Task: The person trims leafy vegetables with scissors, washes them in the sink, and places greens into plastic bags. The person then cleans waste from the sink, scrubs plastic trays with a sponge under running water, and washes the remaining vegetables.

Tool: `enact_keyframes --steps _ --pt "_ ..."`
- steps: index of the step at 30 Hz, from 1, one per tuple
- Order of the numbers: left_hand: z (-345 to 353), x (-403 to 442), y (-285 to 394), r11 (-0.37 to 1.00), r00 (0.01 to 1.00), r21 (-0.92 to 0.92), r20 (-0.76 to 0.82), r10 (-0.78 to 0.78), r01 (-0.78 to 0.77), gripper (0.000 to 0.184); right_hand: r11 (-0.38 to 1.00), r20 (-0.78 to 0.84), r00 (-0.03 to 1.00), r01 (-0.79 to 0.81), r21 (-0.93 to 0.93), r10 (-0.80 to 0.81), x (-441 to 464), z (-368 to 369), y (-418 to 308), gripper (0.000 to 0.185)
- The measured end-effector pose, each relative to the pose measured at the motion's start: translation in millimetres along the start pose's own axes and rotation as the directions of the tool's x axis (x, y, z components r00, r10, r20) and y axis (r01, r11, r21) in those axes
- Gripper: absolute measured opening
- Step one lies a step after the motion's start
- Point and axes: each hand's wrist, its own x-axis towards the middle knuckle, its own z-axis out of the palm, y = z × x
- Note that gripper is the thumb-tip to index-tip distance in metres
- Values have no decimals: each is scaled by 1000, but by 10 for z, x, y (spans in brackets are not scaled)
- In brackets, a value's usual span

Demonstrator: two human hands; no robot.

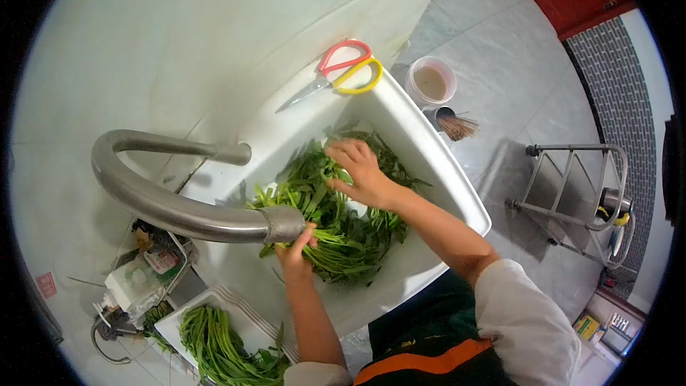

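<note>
Leafy green vegetables (pixel 357 243) fill much of the white sink (pixel 457 200). My left hand (pixel 294 250) is closed round a bunch of green stems beside the faucet's mouth, which partly hides it. Over the greens near the middle of the sink, my right hand (pixel 357 171) has its fingers spread, with nothing held in them. The metal faucet (pixel 164 207) arches in from the left. Scissors (pixel 332 80) with one red and one yellow handle lie on the sink's back corner.
A white tray (pixel 171 325) at the lower left holds more greens (pixel 221 347). On the floor past the sink stand a bucket (pixel 431 82) and a container of thin sticks (pixel 456 125). A metal cart (pixel 572 193) is at the right.
</note>
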Motion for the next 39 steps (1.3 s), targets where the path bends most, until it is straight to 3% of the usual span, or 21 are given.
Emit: enact_keyframes --steps 1,2,3,6,7,9,11,13,16,17,19,20,21,25,26,31,34,35,37,38,39 --pt "-47 19 11 996 998 -82 -36 -43 40 41 1000 0 1000 4 3 -4 -66 12 -6 43" --pt "-99 17 31 993 999 -116 -24 -32 29 43 824 336 934 -284 490 123 -148 22 -32 45" --pt "-107 -29 86 993 999 -113 -28 -35 31 43 373 645 763 -610 699 37 -218 23 -72 47" --pt "-276 -181 279 983 997 -168 -27 77 -80 28 394 740 658 -648 651 -140 -390 14 -202 55" --pt "-400 -213 293 922 936 -221 78 343 -319 23 391 739 659 -649 653 -141 -405 -32 -209 55" --pt "-653 -255 478 774 705 -520 391 592 -361 14 434 734 679 -672 600 36 -433 -164 -227 47" --pt "-645 -308 959 730 535 -666 566 627 -151 11 391 681 706 -692 607 191 -502 -181 -68 44" --pt "-608 -318 1290 726 -11 -677 732 681 -121 8 454 568 790 -603 656 231 -487 -298 -16 45" --pt "-445 -487 1606 765 -154 -638 767 623 -88 9 315 510 781 -616 722 360 -423 -544 -149 27" --pt "-417 -473 1681 764 -159 -638 768 621 -98 9 317 507 787 -609 727 351 -385 -604 -210 27" --pt "-408 -477 1812 807 -386 -566 791 475 -167 10 463 316 900 -427 777 299 -309 -757 -398 21" --pt "-430 -494 1807 806 -388 -565 793 470 -177 10 609 189 967 -255 751 171 -258 -840 -524 17" --pt "-468 -495 1760 795 -361 -578 792 493 -183 10 641 129 991 -120 758 32 -200 -921 -697 16" --pt "-392 -527 1746 820 -362 -544 812 458 -181 17 528 -4 910 244 813 -415 -71 -1034 -1418 19" --pt "-371 -604 1681 781 -225 -594 802 554 -195 24 566 24 905 244 787 -424 -83 -992 -1488 20" --pt "-301 -614 1617 811 -192 -568 819 540 -139 28 607 71 895 239 758 -441 -80 -853 -1572 19" --pt "-305 -665 1574 861 41 -493 865 501 -127 28 611 125 837 277 742 -532 -96 -796 -1516 13" --pt "-302 -714 1500 859 41 -496 863 504 -127 28 612 128 836 277 741 -533 -110 -792 -1501 13" --pt "-266 -827 1321 755 562 -584 532 633 -297 20 575 155 870 166 801 -468 -128 -790 -1466 13" --pt "-345 -748 1218 771 552 -477 539 636 -423 15 578 158 869 165 799 -468 -146 -792 -1452 13" --pt "-319 -728 1223 769 552 -482 537 638 -420 15 576 297 869 -16 817 -397 -167 -800 -1436 14"
